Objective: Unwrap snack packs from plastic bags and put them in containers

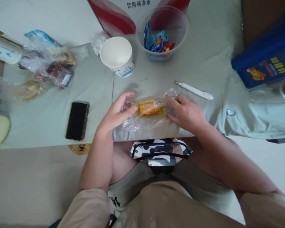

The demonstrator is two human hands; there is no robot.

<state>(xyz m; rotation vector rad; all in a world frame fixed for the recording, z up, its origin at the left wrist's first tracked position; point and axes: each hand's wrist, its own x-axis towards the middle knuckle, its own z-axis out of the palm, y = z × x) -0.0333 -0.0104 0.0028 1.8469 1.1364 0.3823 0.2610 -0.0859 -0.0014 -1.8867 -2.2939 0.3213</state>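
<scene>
A yellow see-through food packet (150,107) with a white label lies near the table's front edge, on a sheet of clear plastic wrap (147,124). At its left end is my left hand (120,110), fingers curved and apart, with the thumb tip by the packet's edge. My right hand (185,110) rests at the other end, over a crumpled part of the clear plastic. Its thumb and index finger are spread apart beside the packet, while the other fingers are curled and partly hidden. Neither hand is visibly closed on the packet.
Beyond the hands stand a paper cup (118,58) and a clear tub (161,34) of small packets. A white utility knife (194,90) lies to the right, near a blue box (266,60). A phone (77,121) and wrapped snacks (52,69) are at left.
</scene>
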